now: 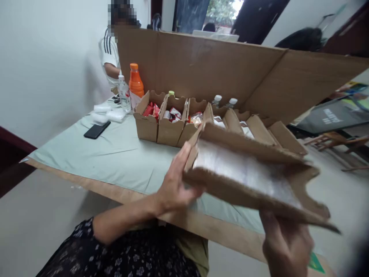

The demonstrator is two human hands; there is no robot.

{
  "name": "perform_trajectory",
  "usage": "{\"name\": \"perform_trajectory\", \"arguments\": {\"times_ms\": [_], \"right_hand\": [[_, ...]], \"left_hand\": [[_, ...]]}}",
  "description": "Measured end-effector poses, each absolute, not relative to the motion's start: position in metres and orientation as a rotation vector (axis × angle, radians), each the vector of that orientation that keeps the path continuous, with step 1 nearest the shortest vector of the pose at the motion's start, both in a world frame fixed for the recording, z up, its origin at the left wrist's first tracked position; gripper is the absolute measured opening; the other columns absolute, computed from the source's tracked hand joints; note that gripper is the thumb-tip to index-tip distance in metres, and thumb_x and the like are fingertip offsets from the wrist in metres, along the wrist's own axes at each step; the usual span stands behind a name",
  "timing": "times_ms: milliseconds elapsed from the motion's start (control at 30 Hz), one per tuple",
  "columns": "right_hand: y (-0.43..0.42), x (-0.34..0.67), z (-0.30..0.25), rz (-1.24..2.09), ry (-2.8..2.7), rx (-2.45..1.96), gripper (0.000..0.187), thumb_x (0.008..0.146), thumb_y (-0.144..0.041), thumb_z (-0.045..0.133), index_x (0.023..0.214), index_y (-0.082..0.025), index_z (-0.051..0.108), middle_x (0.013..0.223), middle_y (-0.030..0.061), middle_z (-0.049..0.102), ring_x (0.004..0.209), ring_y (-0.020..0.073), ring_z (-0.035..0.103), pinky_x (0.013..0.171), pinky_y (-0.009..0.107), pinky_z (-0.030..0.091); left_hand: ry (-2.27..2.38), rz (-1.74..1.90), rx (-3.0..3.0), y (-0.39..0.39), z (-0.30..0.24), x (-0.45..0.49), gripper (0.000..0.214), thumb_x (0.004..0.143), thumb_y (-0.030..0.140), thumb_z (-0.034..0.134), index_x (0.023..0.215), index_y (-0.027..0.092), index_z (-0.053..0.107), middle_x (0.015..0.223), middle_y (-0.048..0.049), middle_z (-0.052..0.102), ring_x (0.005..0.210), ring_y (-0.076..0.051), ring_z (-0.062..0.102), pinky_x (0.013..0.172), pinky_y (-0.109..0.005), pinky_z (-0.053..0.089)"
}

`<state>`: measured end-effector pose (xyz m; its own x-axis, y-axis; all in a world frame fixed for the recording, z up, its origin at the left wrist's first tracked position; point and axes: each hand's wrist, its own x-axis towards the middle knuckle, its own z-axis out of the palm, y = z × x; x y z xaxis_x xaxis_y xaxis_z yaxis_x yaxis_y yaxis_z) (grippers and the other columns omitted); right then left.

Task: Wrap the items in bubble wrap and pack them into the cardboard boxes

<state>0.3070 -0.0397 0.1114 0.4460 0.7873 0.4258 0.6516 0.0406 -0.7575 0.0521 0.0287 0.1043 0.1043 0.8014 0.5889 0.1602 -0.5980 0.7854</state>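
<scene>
Between my hands a long open cardboard box (230, 190) is held up over the table's front edge, tilted and somewhat blurred. Clear, shiny plastic packs (239, 169) lie inside it; their exact kind is too smeared to tell. My left hand (180, 181) grips the box's left end, thumb below and fingers against the end wall. At the lower right, my right hand (285, 238) holds the box's near side from underneath, its fingertips partly hidden by the cardboard. Just behind stands a row of similar cardboard boxes (172, 132) with small packets in them.
A black phone (97, 130) and clear plastic packs (115, 114) lie on the pale green cloth (121, 157). An orange bottle (135, 81) and a clear bottle (123, 94) stand beyond. A tall cardboard panel (207, 65) closes the back. Behind it is another person (111, 54).
</scene>
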Motion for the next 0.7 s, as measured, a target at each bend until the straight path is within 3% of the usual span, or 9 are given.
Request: {"name": "perform_trajectory", "arguments": {"times_ms": [100, 200, 300, 467, 567, 700], "right_hand": [[-0.047, 0.284, 0.106, 0.225, -1.353, -1.738, 0.063, 0.083, -0.063, 0.066, 0.128, -0.020, 0.066, 0.124, 0.0172, 0.070, 0.121, 0.0437, 0.062, 0.102, 0.062, 0.047], [-0.003, 0.261, 0.116, 0.298, -1.492, -1.542, 0.057, 0.083, -0.058, 0.068, 0.124, -0.019, 0.065, 0.113, 0.0148, 0.072, 0.103, 0.0337, 0.068, 0.091, 0.051, 0.056], [0.036, 0.262, 0.127, 0.256, -1.461, -1.317, 0.056, 0.085, -0.053, 0.069, 0.128, -0.019, 0.061, 0.119, 0.0136, 0.071, 0.109, 0.0316, 0.067, 0.099, 0.052, 0.053], [0.028, 0.274, 0.109, 0.257, -1.319, -1.270, 0.059, 0.089, -0.047, 0.069, 0.141, -0.022, 0.056, 0.144, 0.0134, 0.060, 0.138, 0.0354, 0.053, 0.120, 0.061, 0.032], [0.029, 0.251, 0.080, 0.398, -1.388, -1.309, 0.062, 0.088, -0.052, 0.067, 0.140, -0.020, 0.057, 0.141, 0.0174, 0.062, 0.136, 0.0386, 0.055, 0.116, 0.062, 0.038], [0.062, 0.171, 0.060, 0.703, -1.643, -1.189, 0.070, 0.088, -0.061, 0.062, 0.144, -0.020, 0.053, 0.142, 0.0187, 0.062, 0.132, 0.0377, 0.058, 0.111, 0.058, 0.045]], "left_hand": [[1.135, 1.476, 1.640, 0.001, 0.088, 0.030, 0.091, 0.082, 0.040, 0.076, 0.159, 0.026, 0.030, 0.155, -0.0163, 0.051, 0.141, -0.037, 0.050, 0.118, -0.056, 0.044], [1.286, 1.527, 1.490, 0.018, 0.094, 0.012, 0.089, 0.082, 0.043, 0.075, 0.157, 0.022, 0.032, 0.137, -0.0144, 0.065, 0.125, -0.033, 0.063, 0.108, -0.051, 0.053], [1.212, 1.656, 1.547, 0.050, 0.105, 0.021, 0.095, 0.082, 0.043, 0.075, 0.160, 0.023, 0.023, 0.151, -0.0147, 0.054, 0.138, -0.033, 0.054, 0.115, -0.049, 0.047], [1.103, 1.673, 1.731, 0.052, 0.082, 0.038, 0.098, 0.082, 0.036, 0.073, 0.163, 0.025, 0.019, 0.164, -0.0151, 0.038, 0.150, -0.035, 0.041, 0.123, -0.050, 0.038], [1.297, 1.672, 1.605, 0.022, 0.053, 0.013, 0.092, 0.083, 0.034, 0.073, 0.161, 0.025, 0.025, 0.160, -0.0156, 0.043, 0.148, -0.035, 0.043, 0.123, -0.052, 0.038], [1.726, 1.637, 1.145, -0.023, 0.040, -0.049, 0.082, 0.086, 0.045, 0.072, 0.154, 0.021, 0.035, 0.140, -0.0170, 0.061, 0.133, -0.036, 0.059, 0.111, -0.053, 0.052]]}}
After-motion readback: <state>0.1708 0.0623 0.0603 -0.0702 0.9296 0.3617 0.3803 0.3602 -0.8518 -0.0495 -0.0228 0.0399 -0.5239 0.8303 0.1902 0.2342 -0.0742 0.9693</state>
